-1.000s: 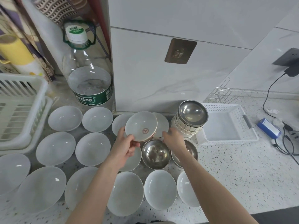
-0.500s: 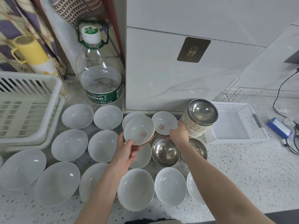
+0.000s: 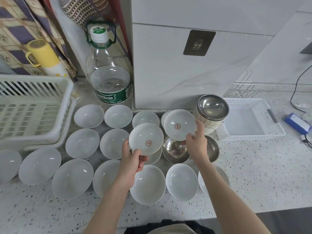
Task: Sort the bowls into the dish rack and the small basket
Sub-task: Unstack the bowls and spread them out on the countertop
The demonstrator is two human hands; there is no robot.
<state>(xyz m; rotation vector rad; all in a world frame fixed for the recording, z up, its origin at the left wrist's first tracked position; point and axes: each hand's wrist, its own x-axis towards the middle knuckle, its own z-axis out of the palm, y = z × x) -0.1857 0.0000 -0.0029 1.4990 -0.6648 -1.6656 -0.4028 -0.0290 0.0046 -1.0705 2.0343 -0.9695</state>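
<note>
White porcelain bowls [image 3: 82,143] cover the speckled countertop [image 3: 253,174], none yet sorted. The left hand [image 3: 131,163] pinches a small red-stamped dish [image 3: 146,139] by its rim at centre. The right hand [image 3: 195,144] pinches a second stamped dish [image 3: 180,126] at two o'clock from the first. Both dishes are lifted. The slatted dish rack [image 3: 32,112] at nine o'clock looks unfilled; the small perforated basket [image 3: 249,119] at three o'clock holds nothing. Stacked steel-lined bowls [image 3: 211,112] and loose steel bowls [image 3: 175,150] remain. Sorting seems barely begun.
</note>
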